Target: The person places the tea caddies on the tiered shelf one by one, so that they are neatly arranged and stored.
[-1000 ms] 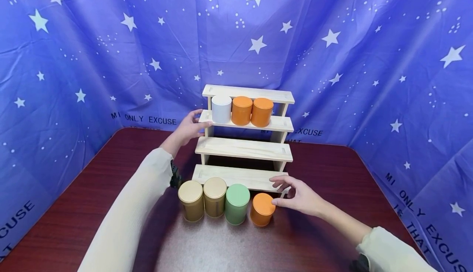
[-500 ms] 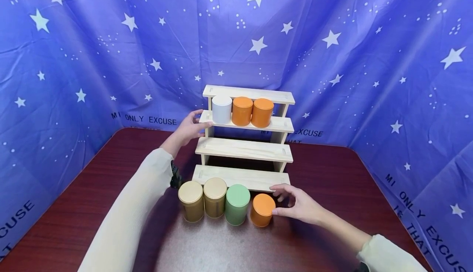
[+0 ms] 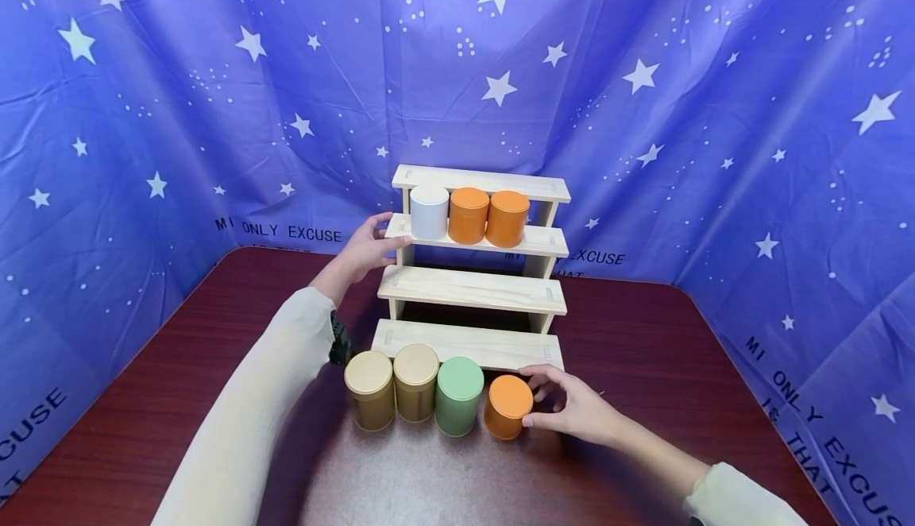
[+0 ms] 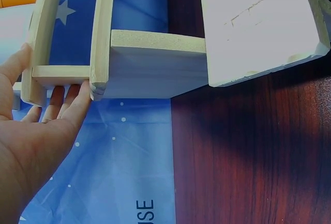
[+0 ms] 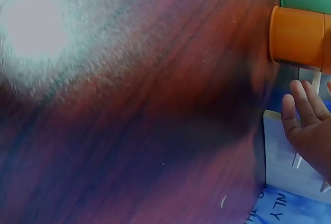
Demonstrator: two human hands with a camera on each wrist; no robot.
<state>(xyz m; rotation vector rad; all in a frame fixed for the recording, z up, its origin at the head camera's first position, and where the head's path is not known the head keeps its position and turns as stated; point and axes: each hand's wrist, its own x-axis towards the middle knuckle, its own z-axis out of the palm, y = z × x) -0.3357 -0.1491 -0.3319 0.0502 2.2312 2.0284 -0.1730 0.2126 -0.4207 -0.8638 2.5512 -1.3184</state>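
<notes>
At the left end of a stepped wooden shelf (image 3: 472, 288), my left hand (image 3: 363, 253) grips the second board from the top. Its thumb lies at the front edge and the other fingers reach behind the wood in the left wrist view. My right hand (image 3: 581, 408) is beside a short orange canister (image 3: 504, 419) on the table, thumb right at the lid's edge. In the right wrist view, the hand's fingers (image 5: 302, 110) are extended, with a small gap to that canister. A green canister (image 3: 458, 403) and two gold canisters (image 3: 373, 407) (image 3: 415, 395) stand in line to its left.
One white canister (image 3: 429, 216) and two orange canisters (image 3: 468, 220) (image 3: 507, 224) sit on the gripped board. The shelf stands on a dark red-brown table (image 3: 629, 335), with blue star-printed cloth (image 3: 457, 73) hanging around it.
My right hand has moved slightly down and closer around the short orange canister. My left hand, the shelf and the canisters have stayed put.
</notes>
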